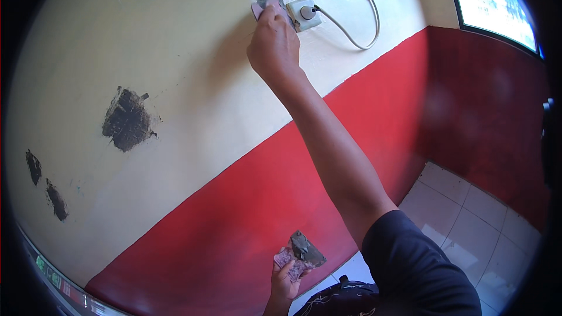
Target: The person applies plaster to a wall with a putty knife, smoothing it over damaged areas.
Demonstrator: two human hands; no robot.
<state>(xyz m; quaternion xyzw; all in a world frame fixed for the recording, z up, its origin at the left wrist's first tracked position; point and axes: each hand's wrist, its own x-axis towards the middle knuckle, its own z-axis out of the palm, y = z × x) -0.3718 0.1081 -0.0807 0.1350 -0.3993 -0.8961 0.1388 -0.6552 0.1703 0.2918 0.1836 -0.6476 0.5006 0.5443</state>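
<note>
My right hand (pixel 275 41) reaches up the wall (pixel 193 29) and grips a flat pinkish putty scraper (pixel 257 9) pressed against its surface. Grey smears cover part of the scraper, and its far edge meets the wall right beside a socket (pixel 295 16) with a white plug (pixel 307 13) in it. Low down, in front of my body, my left hand (pixel 284 281) holds a second pinkish scraper (pixel 288 264). A lump of grey putty (pixel 307 249) lies on that one. Fingers hide part of both scrapers.
A grey cable (pixel 374 23) loops from the plug. Dark grey patches (pixel 127 120) mark the cream upper wall at left; the lower wall (pixel 257 199) is red. White floor tiles (pixel 462 199) and a bright window (pixel 494 3) are at right. Lower left runs a glass edge (pixel 64 287).
</note>
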